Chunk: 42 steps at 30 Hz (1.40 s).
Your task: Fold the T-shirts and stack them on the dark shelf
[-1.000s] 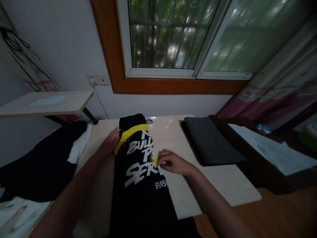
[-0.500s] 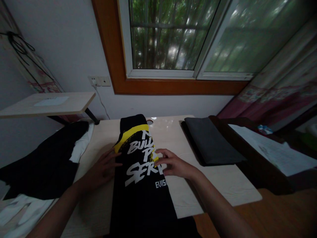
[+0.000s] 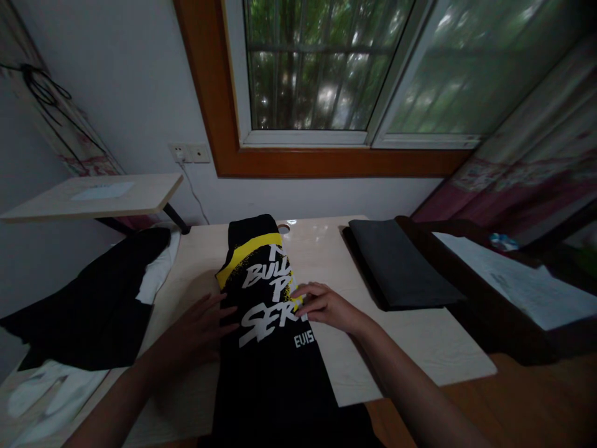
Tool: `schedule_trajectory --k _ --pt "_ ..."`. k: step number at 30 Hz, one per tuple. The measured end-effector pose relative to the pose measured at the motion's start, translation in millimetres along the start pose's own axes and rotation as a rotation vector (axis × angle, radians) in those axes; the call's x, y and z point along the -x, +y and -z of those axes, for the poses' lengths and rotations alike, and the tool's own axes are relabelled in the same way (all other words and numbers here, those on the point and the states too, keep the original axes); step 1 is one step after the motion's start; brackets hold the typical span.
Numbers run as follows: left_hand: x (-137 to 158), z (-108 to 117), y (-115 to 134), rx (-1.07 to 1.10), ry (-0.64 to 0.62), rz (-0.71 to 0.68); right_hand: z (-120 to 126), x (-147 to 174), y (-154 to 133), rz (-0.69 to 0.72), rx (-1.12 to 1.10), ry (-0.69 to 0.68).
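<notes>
A black garment (image 3: 270,379), folded into a long narrow strip with a yellow band and white lettering, lies lengthwise on the pale wooden table (image 3: 317,249). Its lower end runs over the near table edge. At its left edge is my left hand (image 3: 200,330), open, with fingers apart and their tips over the cloth. My right hand (image 3: 331,309) rests along the opposite edge by the lettering, fingers stretched out onto the fabric. That hand looks open too; its thumb is hard to make out.
A dark grey folded cloth (image 3: 401,264) lies to the right. Black clothing (image 3: 102,298) and white clothing (image 3: 60,395) are heaped at the left. A small raised shelf (image 3: 153,193) stands at the back left, and a window (image 3: 326,74) is beyond the table.
The fingers of my right hand have come closer together on the garment's right edge. My left hand's fingers reach slightly further over the cloth. The view has shifted a little.
</notes>
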<state>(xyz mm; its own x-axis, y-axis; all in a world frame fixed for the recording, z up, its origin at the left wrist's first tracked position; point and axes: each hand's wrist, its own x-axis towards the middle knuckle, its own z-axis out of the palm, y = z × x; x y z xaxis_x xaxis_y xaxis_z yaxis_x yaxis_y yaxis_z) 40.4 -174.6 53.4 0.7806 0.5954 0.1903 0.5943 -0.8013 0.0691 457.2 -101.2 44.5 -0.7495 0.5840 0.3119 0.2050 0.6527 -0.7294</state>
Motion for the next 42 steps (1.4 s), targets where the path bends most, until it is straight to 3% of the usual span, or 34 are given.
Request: schedule_trajectory --k 13,19,23,27,30,34,39,42 --pt "-27 -6 7 -0.028 0.053 -0.026 -1 2 4 -0.028 -0.091 0.006" --pt "-38 -5 22 0.102 -0.013 -0.143 -1 2 -5 -0.050 0.170 -0.042" --pt "-36 -4 27 0.216 -0.062 -0.146 -5 2 -11 -0.009 0.231 -0.045" --pt "-33 -3 22 0.379 -0.067 -0.038 -13 -5 -15 0.099 0.189 0.023" --pt "-33 0 17 0.515 -0.057 0.081 -17 -13 -17 0.153 0.016 0.030" --pt "-35 3 15 0.760 -0.008 0.267 -18 -20 -17 0.029 -0.143 0.103" --pt "-36 0 19 1.138 0.056 0.631 -17 -17 -11 -0.196 -0.177 0.293" --pt "-40 -3 17 1.118 0.070 0.694 -18 -13 -5 -0.236 -0.123 0.307"
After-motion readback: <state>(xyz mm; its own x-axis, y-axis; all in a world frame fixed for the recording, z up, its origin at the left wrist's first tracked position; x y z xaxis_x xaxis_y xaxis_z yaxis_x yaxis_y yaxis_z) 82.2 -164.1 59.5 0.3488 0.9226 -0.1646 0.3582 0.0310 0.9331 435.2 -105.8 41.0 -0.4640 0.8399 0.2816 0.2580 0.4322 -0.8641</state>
